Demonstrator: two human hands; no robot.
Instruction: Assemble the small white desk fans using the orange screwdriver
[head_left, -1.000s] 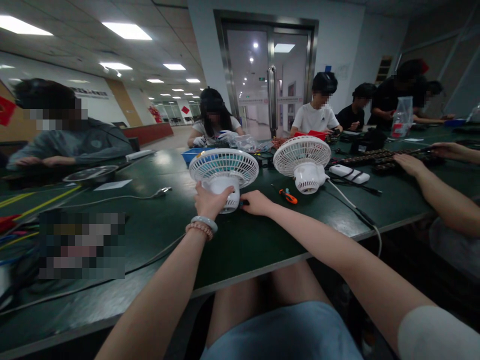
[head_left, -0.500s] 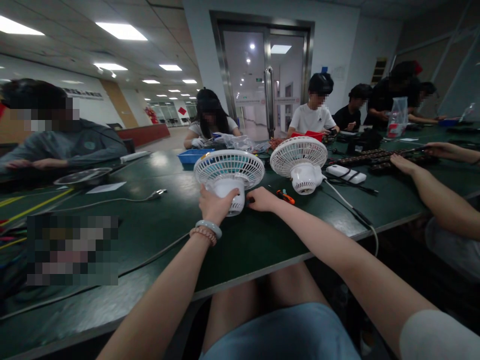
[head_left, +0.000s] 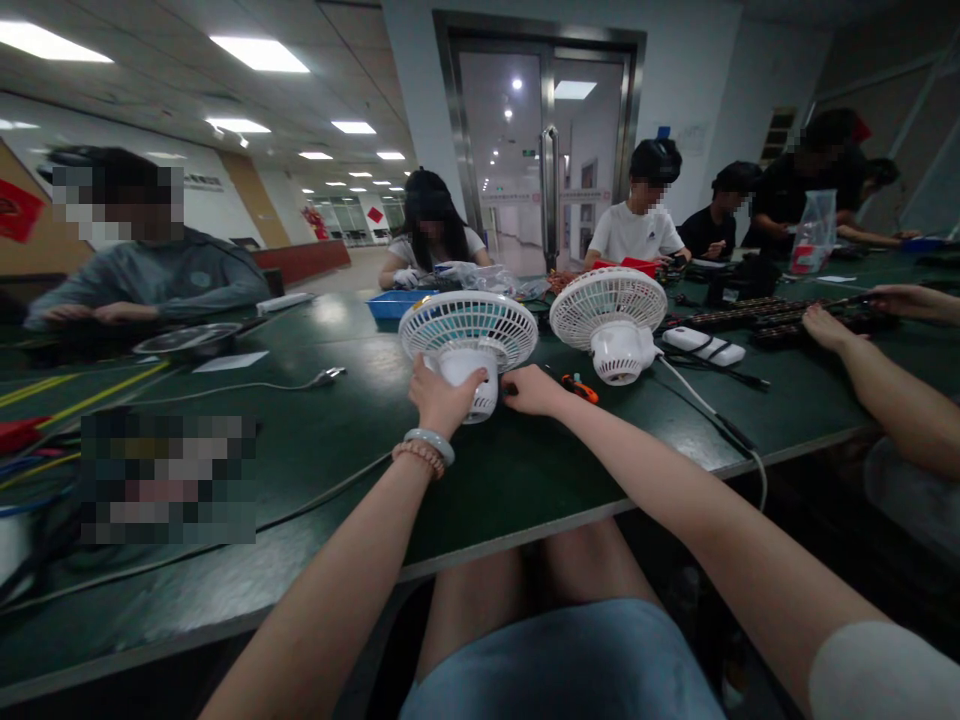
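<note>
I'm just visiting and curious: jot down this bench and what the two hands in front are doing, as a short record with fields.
Left hand: gripping a round-grilled white plastic fan below its grille
Right hand: close beside that fan; whatever its fingertips hold is too small to tell
To the right: a second round-grilled white plastic fan
Tool: orange-and-black screwdriver handle, beyond the right hand
Surface: dark green tabletop

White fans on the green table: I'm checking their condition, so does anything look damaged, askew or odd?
No damage stands out. Slightly odd: the left fan, held by the left hand, and the right fan both tip face-up, with no stand visible.
</note>
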